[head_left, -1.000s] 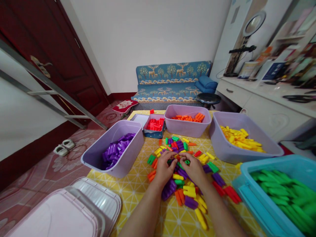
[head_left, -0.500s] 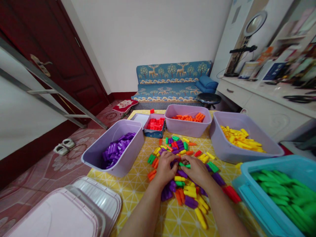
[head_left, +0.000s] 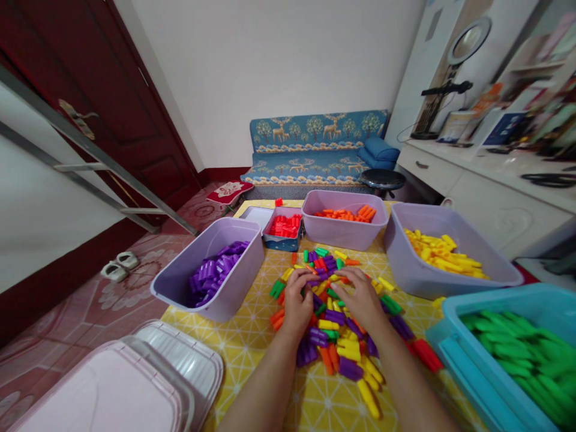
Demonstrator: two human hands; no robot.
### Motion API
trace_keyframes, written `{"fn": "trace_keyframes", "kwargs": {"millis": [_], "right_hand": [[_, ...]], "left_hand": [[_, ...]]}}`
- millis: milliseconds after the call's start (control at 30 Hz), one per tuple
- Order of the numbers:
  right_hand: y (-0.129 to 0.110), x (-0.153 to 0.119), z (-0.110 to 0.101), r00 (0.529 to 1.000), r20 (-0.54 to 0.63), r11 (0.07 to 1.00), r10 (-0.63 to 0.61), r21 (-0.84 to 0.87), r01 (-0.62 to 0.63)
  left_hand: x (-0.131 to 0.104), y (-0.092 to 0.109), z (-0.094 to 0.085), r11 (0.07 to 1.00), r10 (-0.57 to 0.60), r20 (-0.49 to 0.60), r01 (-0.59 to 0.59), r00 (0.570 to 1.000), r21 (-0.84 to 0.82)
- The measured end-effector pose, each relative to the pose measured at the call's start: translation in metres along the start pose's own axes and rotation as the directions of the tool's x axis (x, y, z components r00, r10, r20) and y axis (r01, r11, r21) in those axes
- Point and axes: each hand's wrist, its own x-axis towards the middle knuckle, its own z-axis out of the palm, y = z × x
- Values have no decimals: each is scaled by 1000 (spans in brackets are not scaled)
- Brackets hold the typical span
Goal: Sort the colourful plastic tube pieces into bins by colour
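A mixed pile of purple, yellow, green, orange and red plastic building pieces [head_left: 330,324] is spread over the middle of the table. On the pile's left side rests my left hand [head_left: 297,303], its fingers curved and thumb apart, with nothing visible in it. My right hand [head_left: 361,298] hovers over the right side, fingers spread, a green piece [head_left: 332,293] lying by its fingertips. Pieces directly beneath both hands are hidden.
Around the pile stand bins of purple pieces [head_left: 218,271], orange pieces [head_left: 346,214], yellow pieces [head_left: 443,255] and green pieces [head_left: 517,354], plus a tin of red pieces [head_left: 285,226]. Stacked lids [head_left: 103,390] lie at front left on the yellow tablecloth [head_left: 245,360].
My hands have moved apart from the middle of the pile, and their fingers have opened. More pieces between them now show. The view has shifted slightly.
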Motion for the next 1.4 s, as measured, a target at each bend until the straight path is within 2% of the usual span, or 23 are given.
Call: {"fn": "trace_keyframes", "kwargs": {"millis": [100, 200, 333, 467, 567, 633, 733, 800, 867, 900, 933, 1033, 1100, 1167, 1233, 1300, 1400], "right_hand": [[2, 12, 2, 1000, -26, 976, -4, -217, -2], [2, 20, 6, 996, 73, 927, 55, -374, -24], [3, 19, 10, 991, 109, 917, 80, -398, -30], [6, 9, 8, 998, 24, 979, 66, -194, -60], [9, -1, 7, 980, -149, 991, 132, 47, -126], [11, -7, 9, 949, -214, 962, 232, 193, -192], [8, -12, 11, 924, -169, 888, 343, 379, -260], [-1, -12, 7, 919, -136, 822, 370, 509, -256], [-17, -10, -4, 903, -169, 748, 396, 630, -210], [-26, -9, -13, 879, -224, 715, 420, 679, -169], [-36, -7, -22, 834, -320, 690, 450, 717, -97], [-60, -4, -53, 602, -630, 606, 491, 743, 283], [-68, -3, -71, 483, -713, 587, 508, 697, 413], [-69, -4, -81, 454, -715, 578, 532, 698, 422], [-63, -5, -83, 476, -683, 584, 554, 727, 363], [-53, -6, -78, 527, -644, 619, 554, 742, 255], [-30, -6, -63, 670, -572, 760, 474, 650, 17]], "left_hand": [[-1, 0, 1, 1000, 9, 13, -9, 1000, 4], [-1, 0, 1, 1000, 1, 10, -1, 1000, 1], [0, 1, 1, 1000, -6, 13, 6, 1000, 3], [0, 3, 1, 999, 19, 75, -23, 997, 45], [0, 4, 1, 996, 40, 126, -50, 991, 77], [0, 3, 2, 995, 36, 140, -48, 990, 86], [0, 1, 2, 996, 21, 135, -33, 991, 86], [-1, 0, 3, 996, 18, 135, -30, 991, 84], [-1, -1, 3, 996, 18, 137, -30, 990, 86], [-1, -1, 3, 996, 17, 139, -29, 990, 86], [-1, -2, 3, 996, 17, 140, -29, 990, 86], [-1, -1, 2, 996, 21, 144, -33, 989, 85], [0, -1, 2, 996, 24, 144, -36, 989, 84], [-1, 0, 2, 996, 24, 146, -37, 989, 81], [-1, 1, 2, 997, 19, 144, -30, 989, 78], [-1, 1, 2, 997, 13, 141, -24, 990, 76], [-1, -1, 3, 997, 14, 133, -24, 991, 74]]}}
